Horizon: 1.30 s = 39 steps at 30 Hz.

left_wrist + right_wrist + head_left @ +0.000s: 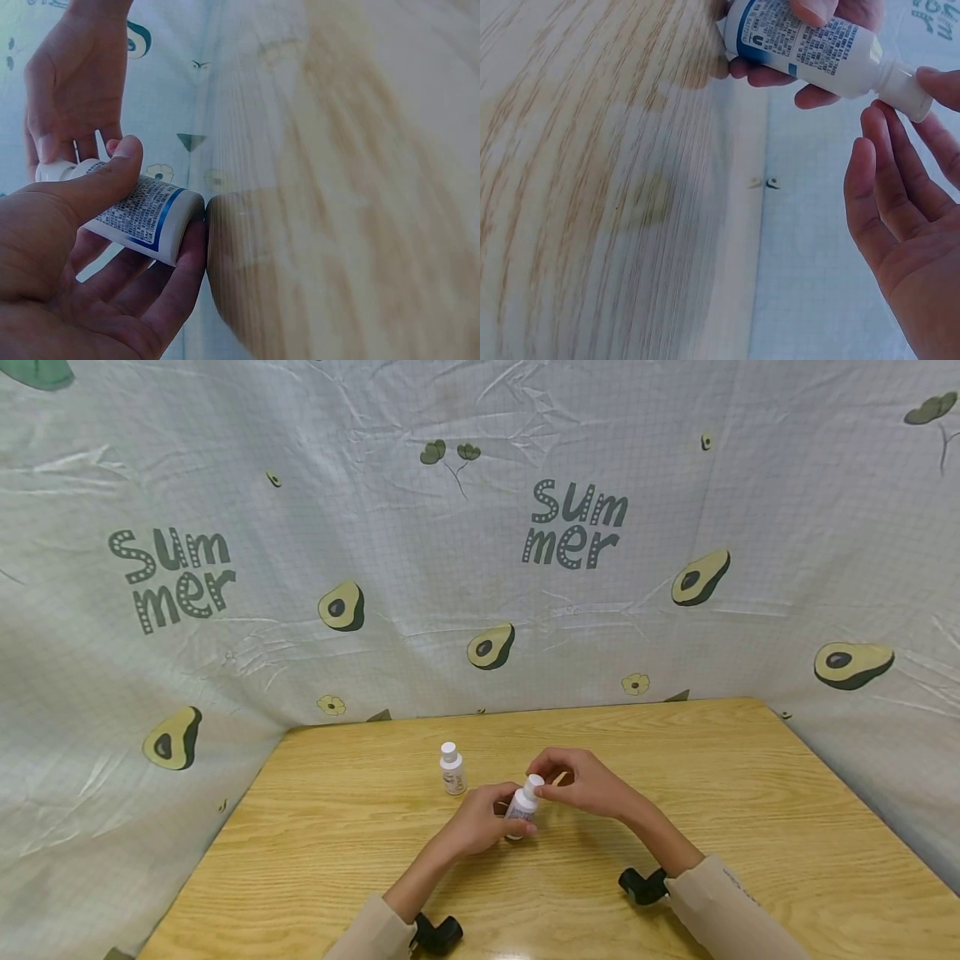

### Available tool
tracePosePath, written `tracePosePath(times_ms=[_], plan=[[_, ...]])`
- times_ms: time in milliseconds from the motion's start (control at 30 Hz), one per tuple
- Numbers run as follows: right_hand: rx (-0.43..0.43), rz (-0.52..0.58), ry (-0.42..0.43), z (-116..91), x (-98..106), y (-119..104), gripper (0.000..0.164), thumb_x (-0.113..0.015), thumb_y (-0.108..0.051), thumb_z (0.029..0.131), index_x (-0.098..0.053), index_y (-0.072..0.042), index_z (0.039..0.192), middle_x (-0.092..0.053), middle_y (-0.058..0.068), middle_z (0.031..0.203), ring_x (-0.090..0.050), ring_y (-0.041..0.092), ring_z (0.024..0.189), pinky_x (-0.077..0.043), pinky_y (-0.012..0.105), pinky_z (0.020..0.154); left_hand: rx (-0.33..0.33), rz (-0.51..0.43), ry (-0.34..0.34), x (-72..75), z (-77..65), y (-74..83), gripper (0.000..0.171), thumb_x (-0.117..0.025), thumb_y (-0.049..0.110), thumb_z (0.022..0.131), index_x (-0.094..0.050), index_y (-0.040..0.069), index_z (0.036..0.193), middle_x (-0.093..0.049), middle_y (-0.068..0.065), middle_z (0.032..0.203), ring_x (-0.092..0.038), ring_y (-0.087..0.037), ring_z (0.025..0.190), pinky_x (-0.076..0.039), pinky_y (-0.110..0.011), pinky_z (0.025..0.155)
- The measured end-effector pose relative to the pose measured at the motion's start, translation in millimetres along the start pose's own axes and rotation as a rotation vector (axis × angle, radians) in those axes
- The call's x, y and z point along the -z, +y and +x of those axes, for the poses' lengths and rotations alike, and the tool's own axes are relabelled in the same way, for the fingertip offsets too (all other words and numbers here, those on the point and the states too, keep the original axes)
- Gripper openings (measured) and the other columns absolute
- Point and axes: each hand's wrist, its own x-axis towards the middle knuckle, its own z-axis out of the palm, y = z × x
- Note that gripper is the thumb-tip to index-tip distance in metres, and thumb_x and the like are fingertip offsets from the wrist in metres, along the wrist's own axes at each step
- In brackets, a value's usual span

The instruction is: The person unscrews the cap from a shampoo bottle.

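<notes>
My left hand [480,820] grips a small white bottle [521,806] round its body, thumb on one side and fingers on the other. The bottle tilts, its capped end toward the right hand, its base close to the tabletop. With thumb and fingertips my right hand [583,783] pinches the bottle's white cap [905,91]. Dense small print and a blue band mark the label [139,206] in the left wrist view. A second white bottle [452,770] with a white cap stands upright on the table, left of and behind the hands.
The light wooden table [360,827] extends to both sides of the hands. A pale curtain [420,568] printed with avocados and lettering hangs behind it and along the sides. Black wrist devices [642,887] sit by both sleeves.
</notes>
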Motion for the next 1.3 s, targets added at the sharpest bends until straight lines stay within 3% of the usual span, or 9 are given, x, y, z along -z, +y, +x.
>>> tracePosePath(times_ms=[200, 467, 600, 900, 1133, 1300], plan=[[-0.002, -0.022, 0.014, 0.2, 0.6, -0.5, 0.035, -0.076, -0.023, 0.095, -0.067, -0.002, 0.123, -0.069, 0.007, 0.106, -0.063, 0.015, 0.091, -0.056, 0.03, 0.078, 0.0, 0.003, 0.001, 0.2, -0.3, 0.5, 0.034, -0.084, 0.023, 0.088, -0.072, 0.013, 0.118, -0.074, -0.004, 0.109, -0.072, -0.021, 0.103, -0.055, -0.029, 0.076], [-0.014, -0.025, 0.028, 0.8, -0.3, 3.0, 0.021, -0.077, -0.025, 0.094, -0.07, -0.012, 0.109, -0.069, 0.004, 0.098, -0.063, 0.013, 0.087, -0.056, 0.027, 0.076, 0.007, -0.014, 0.0, 0.6, -1.0, 1.7, 0.033, -0.084, 0.024, 0.089, -0.072, 0.015, 0.118, -0.074, -0.002, 0.109, -0.072, -0.019, 0.102, -0.055, -0.027, 0.076], [-0.007, -0.017, 0.022, 0.8, -0.9, 2.5, 0.018, -0.077, -0.023, 0.095, -0.07, -0.012, 0.108, -0.07, 0.005, 0.098, -0.064, 0.013, 0.087, -0.056, 0.027, 0.075, 0.007, -0.009, 0.002, 0.8, -1.0, 1.6, 0.033, -0.083, 0.024, 0.089, -0.072, 0.015, 0.118, -0.074, -0.002, 0.109, -0.072, -0.019, 0.102, -0.054, -0.027, 0.075], [0.022, -0.01, -0.005, 1.1, 0.3, -0.4, 0.02, -0.074, -0.018, 0.096, -0.069, -0.009, 0.113, -0.069, 0.007, 0.104, -0.063, 0.012, 0.089, -0.056, 0.029, 0.077, -0.004, 0.012, 0.002, 1.2, -0.4, 1.7, 0.034, -0.084, 0.023, 0.088, -0.072, 0.014, 0.119, -0.073, -0.003, 0.11, -0.072, -0.021, 0.103, -0.055, -0.031, 0.078], [0.015, 0.001, -0.011, 1.4, 0.5, -0.5, 0.032, -0.075, -0.018, 0.095, -0.066, 0.0, 0.121, -0.069, 0.009, 0.108, -0.063, 0.015, 0.09, -0.056, 0.028, 0.077, -0.003, 0.007, -0.003, 1.1, 0.0, 1.2, 0.034, -0.084, 0.023, 0.088, -0.072, 0.014, 0.119, -0.073, -0.004, 0.11, -0.071, -0.021, 0.102, -0.054, -0.029, 0.076], [-0.014, -0.018, 0.005, 1.5, 0.0, 0.6, 0.03, -0.075, -0.023, 0.096, -0.068, -0.005, 0.119, -0.069, 0.007, 0.106, -0.063, 0.016, 0.09, -0.055, 0.027, 0.077, 0.005, 0.0, -0.004, 1.0, 0.1, 2.1, 0.032, -0.083, 0.023, 0.089, -0.072, 0.015, 0.118, -0.073, -0.003, 0.109, -0.071, -0.02, 0.102, -0.054, -0.028, 0.074]])
